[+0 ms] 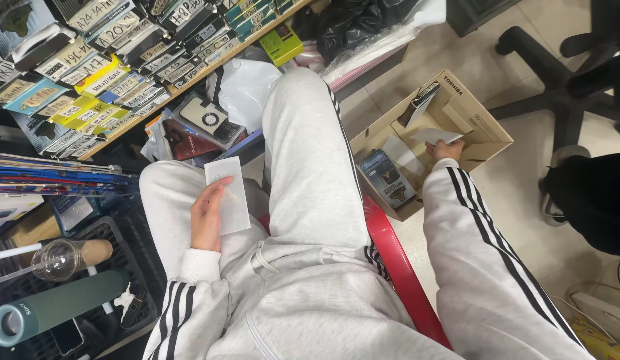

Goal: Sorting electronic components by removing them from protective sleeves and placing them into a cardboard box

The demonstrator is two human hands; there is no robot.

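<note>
I sit on a red stool in light grey clothes with black stripes. My left hand rests on my thigh and holds a flat white packet. My right hand reaches down into an open cardboard box on the floor and grips a thin white packet there. The box also contains a dark printed packet and other flat items.
Shelves at upper left hold several labelled flat packets. Phone cases and plastic bags lie below them. A black crate at lower left holds a green cylinder and a clear cup. An office chair base stands at the right.
</note>
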